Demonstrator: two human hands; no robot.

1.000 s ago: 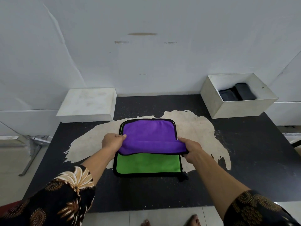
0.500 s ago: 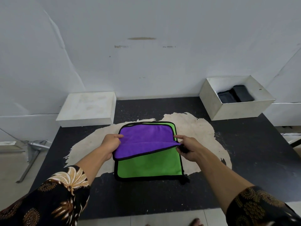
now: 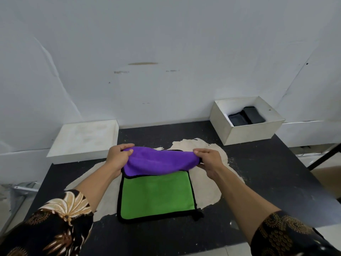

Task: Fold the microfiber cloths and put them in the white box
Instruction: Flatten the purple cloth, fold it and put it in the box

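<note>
Tabletop (image 3: 267,182): dark, with a worn pale patch (image 3: 208,182) under the work area.

Green cloth (image 3: 156,194): flat on the tabletop, black-edged, below and nearer than both sets of fingers. More of it shows than a second ago.

Purple cloth (image 3: 158,159): this is the change. A second ago it lay doubled over the green one, hands at its near edge. Now it is raised clear at both ends and sags between the fingers; its lower edge hangs over the far part of the green cloth, contact there unclear. Judgement: the two cloths are being separated, so the purple one gets folded alone; folding proper is not yet done.

White box (image 3: 252,133): open, beyond and to the right of the right fingers, well apart. Dark folded cloths (image 3: 247,117) already lie in it. A flat white block (image 3: 83,137) sits beyond the left fingers.

Left hand (image 3: 118,156): forearm reaching forward, fingers (image 3: 127,145) curled over the cloth's left end, thumb closing on it from the near side.

Right hand (image 3: 208,159): mirrored, at level height; fingers (image 3: 198,151) bunched and pinching the right end.
</note>
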